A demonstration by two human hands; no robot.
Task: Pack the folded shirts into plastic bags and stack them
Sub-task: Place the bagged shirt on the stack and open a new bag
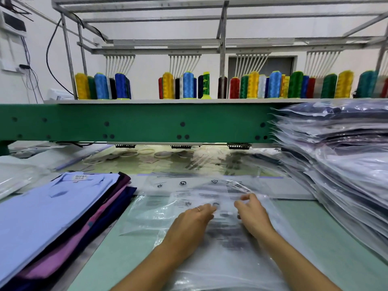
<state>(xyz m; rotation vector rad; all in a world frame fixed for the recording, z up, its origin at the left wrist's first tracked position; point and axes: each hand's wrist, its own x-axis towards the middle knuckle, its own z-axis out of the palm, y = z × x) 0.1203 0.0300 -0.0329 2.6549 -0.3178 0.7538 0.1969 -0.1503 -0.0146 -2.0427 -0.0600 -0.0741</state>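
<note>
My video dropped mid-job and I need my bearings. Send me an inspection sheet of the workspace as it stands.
Surface: pale green table, mostly covered.
Job's things: folded shirts stacked on the left, light blue on top; clear plastic bag in the middle; tall stack of bagged shirts on the right.
Clutter: loose rings at the back; spare bags far left.
Grips: left hand rests flat on the bag; right hand pinches it.
Cables: black cable hangs by the left wall.
Surroundings: green machine beam, thread spools above.
</note>
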